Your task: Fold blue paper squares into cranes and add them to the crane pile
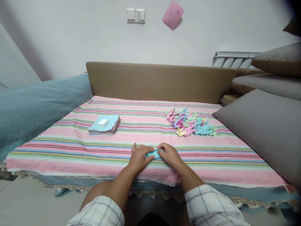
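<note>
A small folded piece of blue paper [154, 154] lies between my two hands, low over the near part of the striped cloth. My left hand [141, 157] grips its left end, thumb below and fingers along the top. At its right end my right hand [169, 154] pinches the paper between thumb and forefinger. Farther back on the right is a pile of folded paper cranes [188, 123] in pink, blue, purple, yellow and green. To the left stands a stack of coloured square paper [110, 125], with a small white block [103, 122] resting on top.
A striped cloth [70, 141] covers the seat of a sofa with a brown backrest [160, 82]. Grey cushions [254, 125] are piled at the right, and a blue-covered armrest [44, 106] bounds the left. A pink note [173, 15] and light switches [135, 15] are on the wall.
</note>
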`<state>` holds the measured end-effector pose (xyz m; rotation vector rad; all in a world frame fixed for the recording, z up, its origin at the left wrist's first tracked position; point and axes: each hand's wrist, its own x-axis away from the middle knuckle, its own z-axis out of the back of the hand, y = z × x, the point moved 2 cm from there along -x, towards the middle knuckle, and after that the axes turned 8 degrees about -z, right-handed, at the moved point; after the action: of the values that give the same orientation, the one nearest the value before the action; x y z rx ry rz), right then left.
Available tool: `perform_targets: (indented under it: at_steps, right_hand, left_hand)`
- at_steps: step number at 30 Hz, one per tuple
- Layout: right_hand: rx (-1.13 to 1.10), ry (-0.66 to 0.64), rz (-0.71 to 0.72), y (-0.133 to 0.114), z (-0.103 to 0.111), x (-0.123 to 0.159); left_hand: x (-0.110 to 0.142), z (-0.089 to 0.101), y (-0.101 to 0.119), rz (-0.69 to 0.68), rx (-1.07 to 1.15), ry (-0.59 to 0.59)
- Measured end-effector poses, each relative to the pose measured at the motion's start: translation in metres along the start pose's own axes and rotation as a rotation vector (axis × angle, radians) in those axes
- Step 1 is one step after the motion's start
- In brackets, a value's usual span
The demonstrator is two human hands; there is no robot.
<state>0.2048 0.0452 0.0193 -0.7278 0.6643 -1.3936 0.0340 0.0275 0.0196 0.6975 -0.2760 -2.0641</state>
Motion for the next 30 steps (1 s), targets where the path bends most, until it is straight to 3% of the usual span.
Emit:
perform_targets:
  at_steps: [6,11,20,30]
  right_hand:
    - [-0.173,-0.071,0.024,0.005,0.005,-0.001]
    - [-0.180,-0.068,-0.016,0.005,0.010,0.001]
    - [0.041,0.008,-0.048,0.009,0.007,0.001]
    - [0.209,-0.063,0.138,0.009,0.015,0.002]
  left_hand:
    - [-0.001,0.002,0.003,0.018,0.012,-0.004]
    - [-0.002,0.003,0.006,0.011,0.008,0.006]
    - [-0.003,0.002,0.012,-0.025,-0.024,0.047]
    - [-0.003,0.000,0.012,-0.065,-0.076,0.063]
